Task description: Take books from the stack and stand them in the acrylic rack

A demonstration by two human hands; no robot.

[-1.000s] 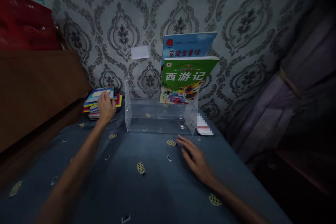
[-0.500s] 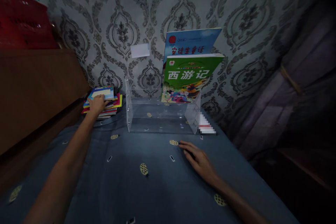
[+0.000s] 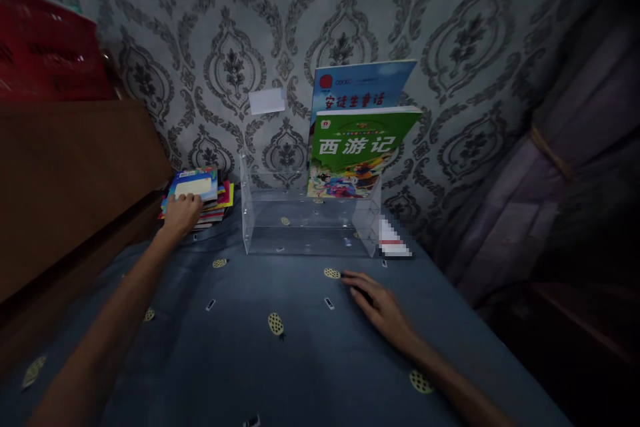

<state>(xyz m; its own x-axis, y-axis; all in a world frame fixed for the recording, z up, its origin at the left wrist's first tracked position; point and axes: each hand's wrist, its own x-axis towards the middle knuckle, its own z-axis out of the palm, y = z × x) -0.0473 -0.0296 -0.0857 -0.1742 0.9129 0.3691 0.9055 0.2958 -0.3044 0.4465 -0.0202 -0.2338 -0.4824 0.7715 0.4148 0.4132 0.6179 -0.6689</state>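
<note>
- Left hand (image 3: 183,213): fingers at the near edge of the top book (image 3: 195,177), which lies on the stack of books (image 3: 216,215) at far left; firmness of grip cannot be told.
- Right hand (image 3: 377,303): fingers loosely extended, thumb spread, over the blue cloth (image 3: 320,360); contact unclear.
- Clear rack (image 3: 300,240): stands on the cloth, right of the stack.
- Green book (image 3: 357,147): upright at the rack's right end, overlapping the blue book (image 3: 370,80) behind it.
</note>
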